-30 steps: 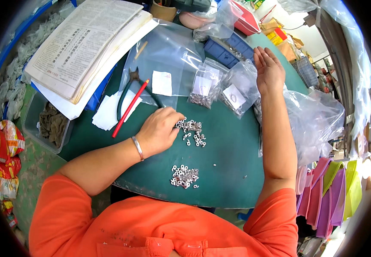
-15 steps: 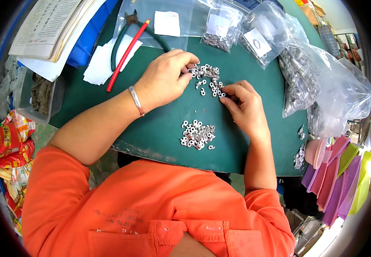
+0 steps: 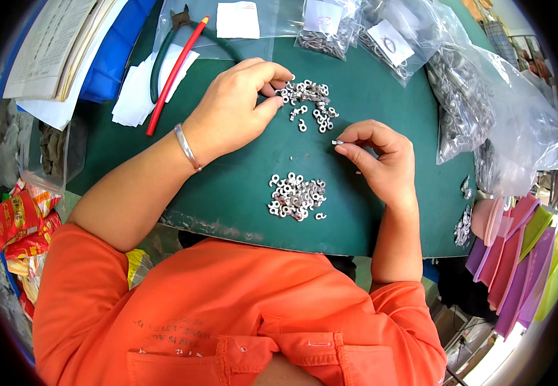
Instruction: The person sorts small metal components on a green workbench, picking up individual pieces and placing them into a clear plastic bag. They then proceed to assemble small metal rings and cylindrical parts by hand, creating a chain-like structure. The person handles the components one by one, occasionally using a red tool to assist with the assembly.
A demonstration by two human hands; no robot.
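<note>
My right hand (image 3: 382,157) pinches a small metal hook (image 3: 337,143) between thumb and forefinger, just above the green table (image 3: 227,186). At the left edge of the far pile of small metal hooks (image 3: 314,93) rests my left hand (image 3: 240,106). Its thumb and forefinger curl at the pile, and whether a piece is between them is hidden. Closer to me lies a second pile of the same silvery hooks (image 3: 297,196), each with a ring at one end. One hook (image 3: 320,216) sits apart at that pile's right side.
Green-handled cutters (image 3: 180,19) and a red pencil (image 3: 177,76) lie far left over white paper. Clear bags of metal parts (image 3: 462,103) line the far right. More small parts (image 3: 463,225) lie by the right edge, beside pink and purple bins (image 3: 511,257).
My right hand has drawn away from the far pile, toward me and slightly right, with a hook in its fingertips. My left hand stays at the pile. The whole view has shifted slightly.
</note>
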